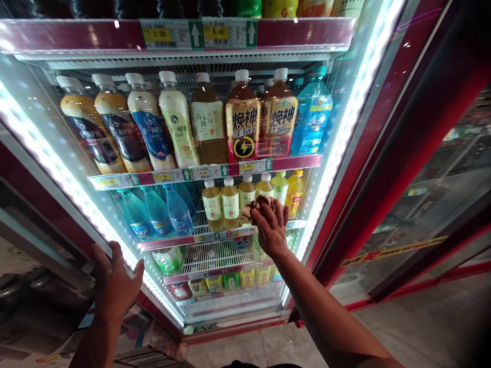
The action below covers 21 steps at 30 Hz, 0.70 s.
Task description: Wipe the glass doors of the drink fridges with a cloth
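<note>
My right hand (pixel 273 230) is closed over a crumpled brown-and-tan cloth (pixel 249 210). Hand and cloth are at the glass front of a lit drinks fridge, before the lower shelf of bottles. Behind them stand pale green tea bottles (pixel 230 207) and a yellow bottle (pixel 295 194); the cloth and fingers hide parts of some. On the left, my left hand (pixel 118 281) has its fingers spread at the fridge's left frame, beside the bright light strip (pixel 95 204). It holds nothing that I can see.
Larger bottles, among them a red-labelled energy drink (pixel 243 122), fill the shelf above. Blue bottles (pixel 159 214) stand lower left. A red-framed glass door (pixel 399 204) is to the right. Grey floor tiles (pixel 276 342) show below the fridge. Dark blurred objects lie at far left.
</note>
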### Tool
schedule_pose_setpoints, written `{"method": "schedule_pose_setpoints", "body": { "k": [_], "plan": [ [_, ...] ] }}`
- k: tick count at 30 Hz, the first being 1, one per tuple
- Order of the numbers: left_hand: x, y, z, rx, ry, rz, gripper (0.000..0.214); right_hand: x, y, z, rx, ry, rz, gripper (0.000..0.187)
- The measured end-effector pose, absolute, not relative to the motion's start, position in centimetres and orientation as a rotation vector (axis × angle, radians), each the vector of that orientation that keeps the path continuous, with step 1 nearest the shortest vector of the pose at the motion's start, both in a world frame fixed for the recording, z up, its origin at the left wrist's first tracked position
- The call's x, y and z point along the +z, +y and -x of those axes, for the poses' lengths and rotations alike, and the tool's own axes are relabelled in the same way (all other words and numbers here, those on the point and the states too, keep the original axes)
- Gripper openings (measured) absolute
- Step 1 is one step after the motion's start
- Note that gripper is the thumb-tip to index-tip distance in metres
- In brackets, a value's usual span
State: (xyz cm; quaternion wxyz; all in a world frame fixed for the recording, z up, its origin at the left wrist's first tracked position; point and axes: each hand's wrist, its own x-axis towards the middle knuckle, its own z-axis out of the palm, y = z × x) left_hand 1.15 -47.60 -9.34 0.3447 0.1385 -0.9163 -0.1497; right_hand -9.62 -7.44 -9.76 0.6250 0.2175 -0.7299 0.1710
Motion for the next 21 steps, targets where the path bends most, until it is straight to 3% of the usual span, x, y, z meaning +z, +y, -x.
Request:
{"method": "schedule_pose_setpoints", "body": {
  "k": [8,15,21],
  "plan": [
    [-9.4,-47.0,-1.1,-0.409,-2.349,-0.381,0.094,-10.7,-5.6,9.5,0.406,-1.651,-0.471,0.082],
    [-9.6,-46.3,-0.9,-0.387,-2.288,-0.384,0.091,-8.7,-3.0,10.7,0.399,-1.623,-0.389,0.074],
    [-9.1,-45.7,-0.9,-0.375,-2.356,-0.458,0.097,-12.5,-1.2,10.4,0.354,-1.668,-0.431,0.067]
  ]
}}
